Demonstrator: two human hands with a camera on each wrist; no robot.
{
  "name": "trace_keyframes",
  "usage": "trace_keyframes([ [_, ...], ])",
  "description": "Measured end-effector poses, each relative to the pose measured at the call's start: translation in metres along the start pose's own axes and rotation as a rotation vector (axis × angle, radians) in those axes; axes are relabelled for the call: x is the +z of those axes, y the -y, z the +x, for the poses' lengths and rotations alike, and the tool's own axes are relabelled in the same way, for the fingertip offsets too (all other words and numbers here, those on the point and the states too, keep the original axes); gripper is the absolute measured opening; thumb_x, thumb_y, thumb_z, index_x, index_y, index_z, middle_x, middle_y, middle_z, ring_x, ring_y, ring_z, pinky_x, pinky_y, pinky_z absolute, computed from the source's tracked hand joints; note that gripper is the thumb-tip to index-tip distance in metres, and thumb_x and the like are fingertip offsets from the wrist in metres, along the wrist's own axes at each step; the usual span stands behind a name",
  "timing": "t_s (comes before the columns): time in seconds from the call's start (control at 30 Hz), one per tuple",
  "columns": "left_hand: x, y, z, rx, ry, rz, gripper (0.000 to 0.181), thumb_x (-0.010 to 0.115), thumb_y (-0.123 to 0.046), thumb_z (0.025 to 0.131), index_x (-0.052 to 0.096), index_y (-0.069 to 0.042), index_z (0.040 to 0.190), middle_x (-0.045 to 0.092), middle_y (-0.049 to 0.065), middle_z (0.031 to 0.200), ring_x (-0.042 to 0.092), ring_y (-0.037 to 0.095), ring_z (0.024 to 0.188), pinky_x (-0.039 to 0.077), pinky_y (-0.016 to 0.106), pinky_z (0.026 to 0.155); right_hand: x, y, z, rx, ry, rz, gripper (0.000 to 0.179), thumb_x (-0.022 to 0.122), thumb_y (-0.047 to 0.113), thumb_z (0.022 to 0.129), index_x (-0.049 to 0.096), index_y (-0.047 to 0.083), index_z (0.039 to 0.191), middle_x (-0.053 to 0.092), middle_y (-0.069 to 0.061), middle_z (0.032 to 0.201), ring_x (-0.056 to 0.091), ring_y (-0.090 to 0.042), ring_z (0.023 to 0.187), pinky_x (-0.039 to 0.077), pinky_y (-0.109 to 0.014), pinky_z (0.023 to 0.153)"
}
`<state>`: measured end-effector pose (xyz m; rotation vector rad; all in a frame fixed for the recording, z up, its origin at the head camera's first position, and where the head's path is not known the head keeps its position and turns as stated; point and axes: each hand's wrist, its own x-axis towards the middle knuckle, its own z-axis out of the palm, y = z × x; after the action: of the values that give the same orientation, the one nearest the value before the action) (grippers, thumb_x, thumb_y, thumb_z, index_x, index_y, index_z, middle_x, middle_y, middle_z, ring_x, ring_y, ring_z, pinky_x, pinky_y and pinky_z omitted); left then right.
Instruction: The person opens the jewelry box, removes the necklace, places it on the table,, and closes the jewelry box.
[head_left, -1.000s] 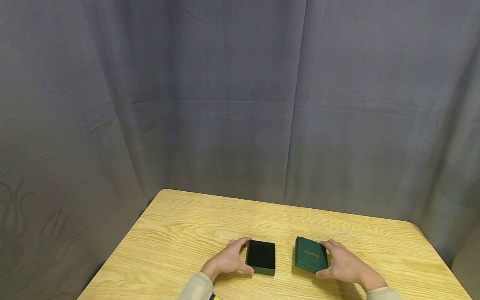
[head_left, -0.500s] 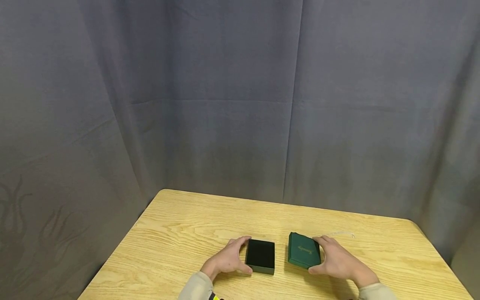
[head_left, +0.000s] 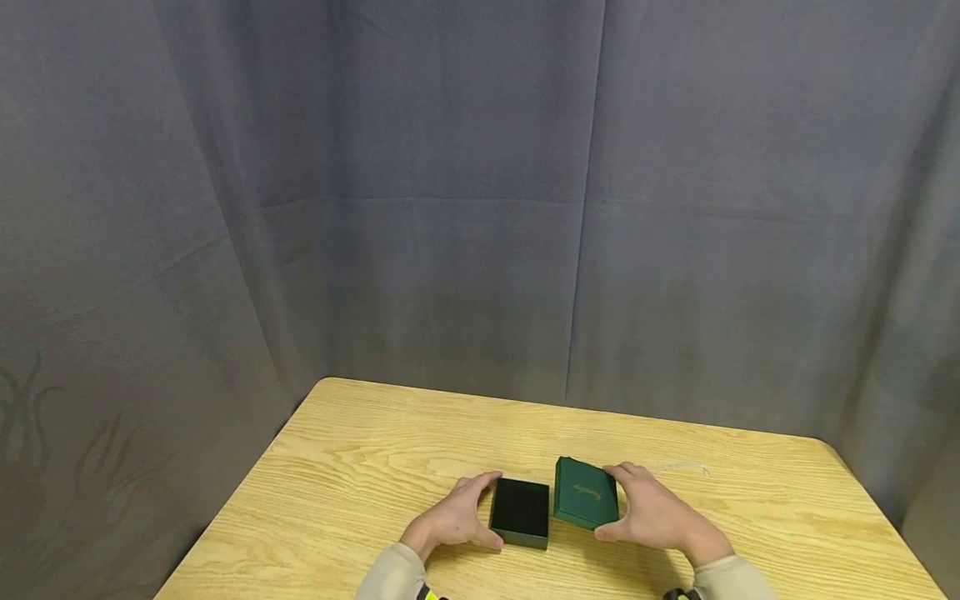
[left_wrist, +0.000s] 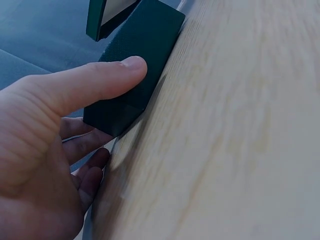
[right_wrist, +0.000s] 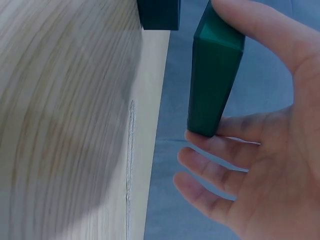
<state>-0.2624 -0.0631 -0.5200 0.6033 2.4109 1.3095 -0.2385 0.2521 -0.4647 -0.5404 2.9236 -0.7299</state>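
On the table, my left hand (head_left: 453, 518) grips an open-topped dark green box base (head_left: 519, 539) by its left side, thumb on the near wall and fingers around the far corner. The base has a black inside. My right hand (head_left: 654, 517) pinches the green box lid (head_left: 585, 493), which bears gold lettering, between thumb and fingers. Raised off the table and slightly tilted, the lid is just right of the base. The right wrist view shows the lid (right_wrist: 214, 85) above the wood, its remaining fingers spread loosely below. In the left wrist view, the thumb presses the base's wall (left_wrist: 150, 35).
A thin pale chain (head_left: 682, 465) lies on the wooden table (head_left: 390, 433) behind the right hand; the right wrist view shows it as a fine chain (right_wrist: 130, 160). Grey curtains (head_left: 465, 250) hang behind the table and at both sides.
My right hand has carried the lid leftward and slightly away from me, close to the base's right edge. The left hand and the base have stayed in place.
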Motion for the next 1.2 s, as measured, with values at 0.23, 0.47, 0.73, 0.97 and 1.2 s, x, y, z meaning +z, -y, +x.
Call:
trace_keyframes([
  [0.23, 0.000, -0.001, 0.000, -0.001, -0.003, 0.005, 0.098, 0.088, -0.013, 0.064, 0.033, -0.012, 0.146, 0.038, 0.007, 0.137, 0.033, 0.026, 0.124, 0.032, 0.047, 0.101, 0.002, 0.007, 0.004, -0.020, -0.001, -0.001, 0.098, 0.079, 0.056, 0.064, 0.046, -0.002, 0.135, 0.048, -0.018, 0.131, 0.044, -0.039, 0.121, 0.042, -0.054, 0.089],
  [0.47, 0.000, -0.001, 0.000, -0.001, 0.002, 0.005, 0.098, 0.088, -0.013, 0.064, 0.034, -0.013, 0.146, 0.038, 0.008, 0.136, 0.034, 0.026, 0.122, 0.033, 0.049, 0.100, 0.005, 0.013, 0.007, -0.050, 0.010, -0.008, 0.097, 0.079, 0.057, 0.065, 0.047, -0.002, 0.135, 0.050, -0.012, 0.126, 0.048, -0.034, 0.116, 0.044, -0.050, 0.087],
  [0.73, 0.000, 0.000, 0.000, -0.006, 0.006, -0.006, 0.099, 0.088, -0.014, 0.065, 0.033, -0.014, 0.146, 0.037, 0.009, 0.135, 0.034, 0.026, 0.121, 0.034, 0.049, 0.099, 0.008, 0.020, 0.010, -0.058, 0.008, -0.006, 0.098, 0.078, 0.055, 0.065, 0.045, -0.003, 0.136, 0.048, -0.016, 0.130, 0.046, -0.036, 0.118, 0.043, -0.052, 0.089],
  [0.97, 0.000, 0.001, 0.001, -0.006, -0.004, 0.000, 0.099, 0.088, -0.016, 0.064, 0.033, -0.011, 0.146, 0.038, 0.008, 0.135, 0.035, 0.026, 0.121, 0.033, 0.048, 0.100, 0.009, 0.025, 0.012, -0.087, -0.008, -0.030, 0.097, 0.079, 0.055, 0.065, 0.046, -0.005, 0.135, 0.049, -0.016, 0.127, 0.047, -0.035, 0.116, 0.043, -0.052, 0.089],
  [1.2, 0.001, 0.000, 0.001, -0.005, -0.004, 0.001, 0.097, 0.088, -0.016, 0.065, 0.033, -0.009, 0.146, 0.038, 0.009, 0.137, 0.034, 0.027, 0.123, 0.033, 0.048, 0.101, 0.010, 0.030, 0.015, -0.099, 0.009, -0.040, 0.098, 0.077, 0.058, 0.066, 0.045, -0.004, 0.135, 0.050, -0.013, 0.125, 0.048, -0.031, 0.114, 0.044, -0.049, 0.087],
])
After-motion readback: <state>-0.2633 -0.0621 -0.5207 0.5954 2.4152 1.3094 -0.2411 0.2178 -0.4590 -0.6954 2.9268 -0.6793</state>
